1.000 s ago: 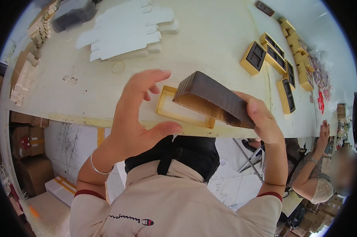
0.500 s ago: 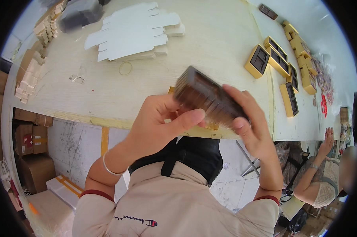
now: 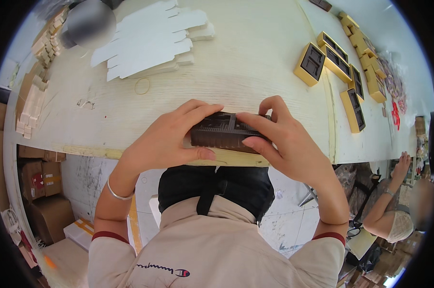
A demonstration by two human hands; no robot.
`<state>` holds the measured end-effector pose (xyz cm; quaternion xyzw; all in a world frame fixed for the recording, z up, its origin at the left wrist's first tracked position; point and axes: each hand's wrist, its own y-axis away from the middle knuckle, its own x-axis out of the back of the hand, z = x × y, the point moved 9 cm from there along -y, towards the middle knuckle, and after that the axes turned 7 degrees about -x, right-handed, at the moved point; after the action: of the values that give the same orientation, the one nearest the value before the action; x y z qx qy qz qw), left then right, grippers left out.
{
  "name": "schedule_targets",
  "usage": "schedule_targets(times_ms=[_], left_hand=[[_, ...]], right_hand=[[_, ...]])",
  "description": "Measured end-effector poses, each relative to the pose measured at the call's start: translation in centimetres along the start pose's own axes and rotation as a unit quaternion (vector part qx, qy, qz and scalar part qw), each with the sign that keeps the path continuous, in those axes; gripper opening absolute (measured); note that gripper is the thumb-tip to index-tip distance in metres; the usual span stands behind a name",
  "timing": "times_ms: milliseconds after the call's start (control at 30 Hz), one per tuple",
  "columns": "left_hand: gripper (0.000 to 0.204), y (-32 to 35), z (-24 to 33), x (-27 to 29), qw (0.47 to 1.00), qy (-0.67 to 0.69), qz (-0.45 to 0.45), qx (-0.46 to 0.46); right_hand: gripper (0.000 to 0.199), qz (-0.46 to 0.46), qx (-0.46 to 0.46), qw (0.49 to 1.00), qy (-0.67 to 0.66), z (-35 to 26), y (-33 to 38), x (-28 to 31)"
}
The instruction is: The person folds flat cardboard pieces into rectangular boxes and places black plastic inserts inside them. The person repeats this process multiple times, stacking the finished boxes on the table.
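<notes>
The dark tray (image 3: 223, 138) is between both hands at the near edge of the table (image 3: 226, 72); what bears it from below is hidden. It looks like thin ribbed plastic, so likely light, springy and a bit slick, apt to dent under a hard squeeze; the stiffer ends and corners should take hold best. The right hand (image 3: 296, 146) closes on its right end, thumb on the near side, a finger on top. The left hand (image 3: 162, 137) curves widely around the left end; whether it grips, I cannot tell. White card (image 3: 152, 41) and gold boxes (image 3: 309, 65) lie well apart, leaving room ahead and sideways, while the table's lip sits close below
</notes>
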<state>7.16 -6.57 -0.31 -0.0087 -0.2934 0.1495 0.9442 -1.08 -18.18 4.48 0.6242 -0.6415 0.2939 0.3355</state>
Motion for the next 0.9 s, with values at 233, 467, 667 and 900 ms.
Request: schedule_targets(times_ms=[233, 467, 667, 900], left_hand=[[0.072, 0.2, 0.7, 0.0, 1.000, 0.016, 0.001, -0.008], [0.062, 0.0, 1.1, -0.6, 0.999, -0.035, -0.031, 0.017], [0.062, -0.3, 1.6, -1.2, 0.983, -0.171, -0.058, 0.010], [0.061, -0.1, 1.5, -1.1, 0.977, -0.197, -0.072, -0.044]], right_hand=[[0.032, 0.004, -0.013, 0.998, -0.054, 0.4, 0.9, -0.8], [0.030, 0.037, 0.007, 0.994, -0.098, 1.2, 1.3, -0.9], [0.031, 0.087, 0.055, 0.993, -0.058, 1.6, 1.8, -0.8], [0.037, 0.005, 0.068, 0.987, -0.148, 2.7, 1.5, -0.3]])
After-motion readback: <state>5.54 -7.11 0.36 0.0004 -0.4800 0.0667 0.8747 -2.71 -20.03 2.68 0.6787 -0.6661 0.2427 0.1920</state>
